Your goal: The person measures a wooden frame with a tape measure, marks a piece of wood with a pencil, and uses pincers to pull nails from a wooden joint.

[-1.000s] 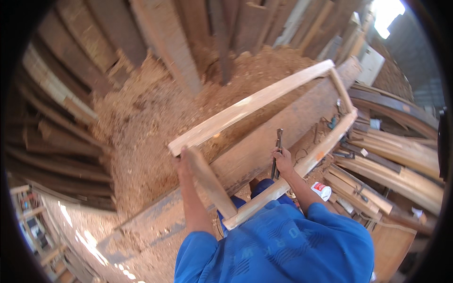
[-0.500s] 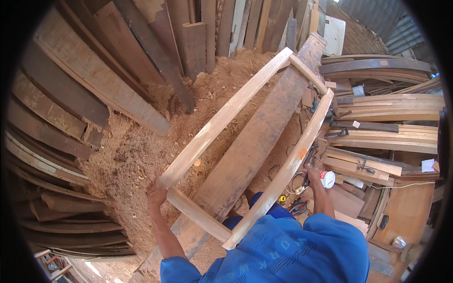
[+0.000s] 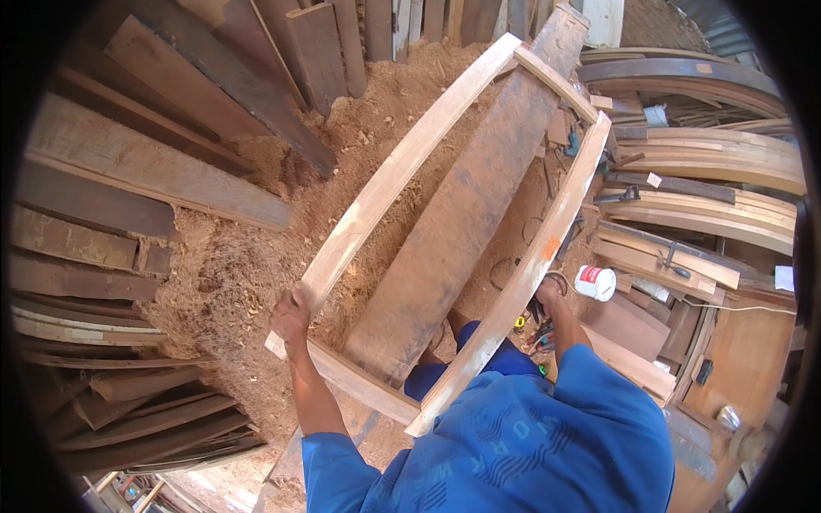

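Observation:
A long rectangular wooden frame of pale timber lies slanted across a dark plank bench. My left hand is closed around the frame's near left corner, with a short rail end sticking out below it. My right hand is low beside the outer edge of the frame's right rail, which bears an orange patch. Its fingers are partly hidden there, so their grip cannot be made out. Dark cables and small tools lie close by it. To its right stands a white tub with a red label.
Sawdust and shavings cover the floor on the left. Boards lean around the left and far sides. Stacked timber fills the right, with a clamp on it. A brown panel lies at the lower right.
My right hand has moved left, from beside the white tub to the right rail. My left hand has shifted over the corner. The whole view has moved a little.

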Action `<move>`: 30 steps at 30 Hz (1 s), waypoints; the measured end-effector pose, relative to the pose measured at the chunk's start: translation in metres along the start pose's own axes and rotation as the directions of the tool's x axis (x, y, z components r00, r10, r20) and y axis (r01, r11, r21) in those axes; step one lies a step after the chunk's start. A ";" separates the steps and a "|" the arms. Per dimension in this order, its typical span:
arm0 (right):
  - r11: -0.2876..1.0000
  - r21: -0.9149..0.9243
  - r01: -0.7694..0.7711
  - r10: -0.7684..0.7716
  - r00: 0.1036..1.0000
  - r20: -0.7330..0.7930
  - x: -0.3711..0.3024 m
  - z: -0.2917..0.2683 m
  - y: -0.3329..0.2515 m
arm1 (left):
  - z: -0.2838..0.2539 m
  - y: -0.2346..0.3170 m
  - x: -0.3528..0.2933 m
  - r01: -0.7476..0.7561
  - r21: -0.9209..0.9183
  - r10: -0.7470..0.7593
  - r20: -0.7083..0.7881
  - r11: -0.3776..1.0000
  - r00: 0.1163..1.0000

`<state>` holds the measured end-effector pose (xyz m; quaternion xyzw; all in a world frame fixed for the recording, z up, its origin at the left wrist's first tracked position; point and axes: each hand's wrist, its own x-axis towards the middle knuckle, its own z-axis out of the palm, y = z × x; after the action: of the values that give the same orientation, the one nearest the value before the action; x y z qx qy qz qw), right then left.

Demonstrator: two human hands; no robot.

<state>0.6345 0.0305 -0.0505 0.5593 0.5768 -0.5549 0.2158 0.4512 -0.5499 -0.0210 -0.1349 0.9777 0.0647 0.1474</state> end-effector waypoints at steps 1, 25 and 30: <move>0.998 -0.039 0.051 -0.051 0.999 -0.015 0.008 -0.010 0.012 | 0.000 0.010 0.001 -0.005 -0.027 0.005 -0.018 1.000 1.000; 0.759 0.574 0.308 -0.268 0.951 -0.156 0.036 -0.017 -0.072 | -0.035 0.105 0.063 -0.124 -0.173 0.173 0.305 0.977 0.936; 0.786 0.464 0.410 -0.284 0.904 -0.319 -0.014 0.018 -0.089 | -0.042 0.105 0.058 -0.045 -0.184 0.093 0.260 0.982 0.961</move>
<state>0.5526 0.0301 -0.0076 0.5409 0.5194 -0.6509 -0.1185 0.3569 -0.4707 0.0100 -0.1033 0.9434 0.1737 0.2629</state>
